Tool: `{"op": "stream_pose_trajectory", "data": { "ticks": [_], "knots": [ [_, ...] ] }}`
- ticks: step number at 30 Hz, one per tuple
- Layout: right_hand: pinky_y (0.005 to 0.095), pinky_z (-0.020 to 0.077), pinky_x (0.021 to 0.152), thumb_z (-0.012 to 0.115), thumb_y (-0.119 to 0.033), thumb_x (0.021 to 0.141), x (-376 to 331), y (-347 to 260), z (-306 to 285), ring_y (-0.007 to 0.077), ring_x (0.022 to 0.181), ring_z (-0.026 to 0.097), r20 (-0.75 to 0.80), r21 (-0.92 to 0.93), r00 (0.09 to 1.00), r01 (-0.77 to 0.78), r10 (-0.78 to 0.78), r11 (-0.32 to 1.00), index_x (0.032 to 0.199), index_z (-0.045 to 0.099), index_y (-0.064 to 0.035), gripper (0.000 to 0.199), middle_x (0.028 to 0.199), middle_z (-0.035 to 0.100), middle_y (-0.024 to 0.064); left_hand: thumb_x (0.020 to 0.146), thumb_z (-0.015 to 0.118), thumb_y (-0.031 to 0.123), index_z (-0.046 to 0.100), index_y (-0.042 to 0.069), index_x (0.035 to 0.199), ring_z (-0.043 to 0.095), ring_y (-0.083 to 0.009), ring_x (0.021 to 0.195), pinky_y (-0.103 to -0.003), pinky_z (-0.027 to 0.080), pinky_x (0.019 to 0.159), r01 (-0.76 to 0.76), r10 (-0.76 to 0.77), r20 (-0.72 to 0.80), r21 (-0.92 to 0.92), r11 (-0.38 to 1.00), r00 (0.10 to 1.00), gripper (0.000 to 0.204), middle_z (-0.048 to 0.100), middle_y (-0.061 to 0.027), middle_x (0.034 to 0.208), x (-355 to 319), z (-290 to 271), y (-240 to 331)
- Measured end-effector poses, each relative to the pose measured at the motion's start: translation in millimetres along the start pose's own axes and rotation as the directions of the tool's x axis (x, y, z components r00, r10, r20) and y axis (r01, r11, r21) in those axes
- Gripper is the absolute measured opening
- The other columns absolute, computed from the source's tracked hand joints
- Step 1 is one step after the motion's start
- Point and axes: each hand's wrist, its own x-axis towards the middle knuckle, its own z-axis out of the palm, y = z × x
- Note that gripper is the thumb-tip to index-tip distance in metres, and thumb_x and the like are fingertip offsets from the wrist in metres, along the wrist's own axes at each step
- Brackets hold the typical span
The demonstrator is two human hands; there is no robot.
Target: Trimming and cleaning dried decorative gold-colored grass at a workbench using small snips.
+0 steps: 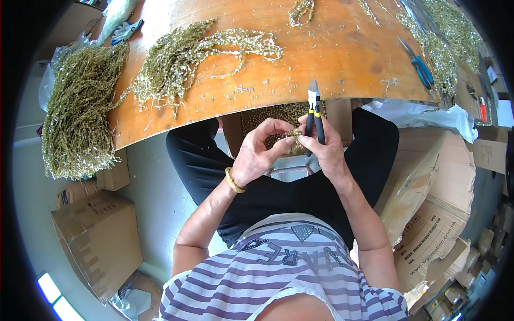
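My left hand (263, 147) pinches a small piece of gold beaded strand (293, 138) between thumb and fingers, over my lap. Meeting it there, my right hand (327, 150) has its thumb and fingertips on the same piece. Cutting pliers (314, 95) with black and yellow handles are tucked in the right hand, jaws pointing away toward the table. Just beyond both hands, under the table edge, an open cardboard box (337, 122) holds many loose gold beads (267, 115). The exact part of the strand between the fingertips is partly hidden.
Gold beaded strands (83, 107) hang over the left edge of the wooden table (321, 59); another bundle (171, 61) lies on top. Blue-handled pliers (420, 67) rest at right. Cardboard boxes stand at left (101, 235) and right (433, 214). Bead scraps dot the tabletop.
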Motion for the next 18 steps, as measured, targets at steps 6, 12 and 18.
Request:
{"op": "stream_pose_trajectory", "data": {
  "ticks": [6,12,18],
  "knots": [
    [0.0196,0.0408,0.069,0.059,0.001,0.077,-4,-4,11,0.0048,0.076,0.047,-0.066,-0.128,0.992,0.097,-0.106,0.987,0.106,0.051,-0.0049,0.030,0.083,0.050,-0.0009,0.081,0.060,0.005,0.055,0.000,0.092,0.055,-0.0061,0.081,-0.022,0.045,0.072,-0.038,0.046,-0.054,0.138,0.990,0.998,0.014,0.059,-0.0016,0.083,4,1,-3],
    [0.0190,0.0416,0.069,0.058,0.002,0.077,-2,10,11,0.0045,0.075,0.047,-0.113,-0.202,0.974,0.170,-0.195,0.964,0.103,0.051,-0.0042,0.027,0.082,0.049,-0.0010,0.074,0.063,0.004,0.054,0.001,0.090,0.057,-0.0133,0.077,-0.027,0.044,0.071,-0.116,0.187,-0.103,0.482,0.868,0.977,0.019,0.059,-0.0054,0.080,5,6,-6],
    [0.0191,0.0413,0.068,0.056,-0.001,0.078,9,5,4,0.0041,0.074,0.047,-0.157,-0.102,0.983,0.077,-0.092,0.992,0.102,0.053,-0.0037,0.025,0.082,0.050,-0.0023,0.070,0.062,-0.001,0.054,0.006,0.085,0.053,-0.0231,0.080,-0.030,0.039,0.076,-0.298,0.616,-0.128,0.787,0.540,0.777,0.019,0.055,-0.0072,0.080,8,17,1]
  ]
}}
